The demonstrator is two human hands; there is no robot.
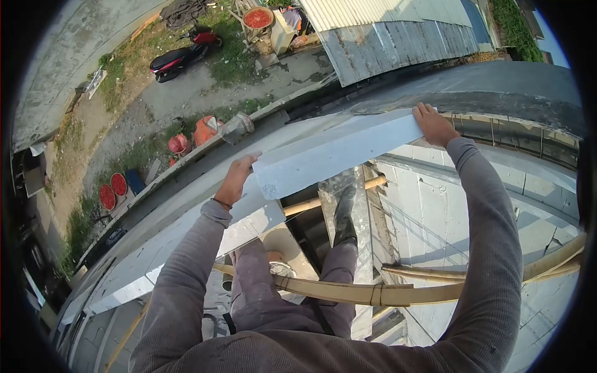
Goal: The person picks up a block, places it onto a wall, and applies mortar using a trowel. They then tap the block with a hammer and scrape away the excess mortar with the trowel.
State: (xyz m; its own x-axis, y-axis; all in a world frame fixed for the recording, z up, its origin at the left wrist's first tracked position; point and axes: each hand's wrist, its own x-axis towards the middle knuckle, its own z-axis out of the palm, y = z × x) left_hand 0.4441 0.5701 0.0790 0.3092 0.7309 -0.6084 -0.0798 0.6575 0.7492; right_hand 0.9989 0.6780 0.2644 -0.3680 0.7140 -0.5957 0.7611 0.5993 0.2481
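Observation:
A long, pale aerated concrete block [339, 155] lies across the middle of the head view, tilted up toward the right. My left hand [234, 181] grips its left end, with the fingers over the far corner. At the opposite end my right hand [435, 126] is wrapped over the upper corner. Beneath and beyond the block runs the top of a wall; whether the block rests on it or is held just above, I cannot tell. More pale blocks [149, 264] form a row to the left along the wall.
A bamboo pole [373, 293] crosses in front of my legs. My boot [345, 217] stands on a narrow plank [362, 248], with a deep gap beside it. A bucket [283, 268] sits below. Far down lie a motorbike [186, 55] and a corrugated roof [398, 53].

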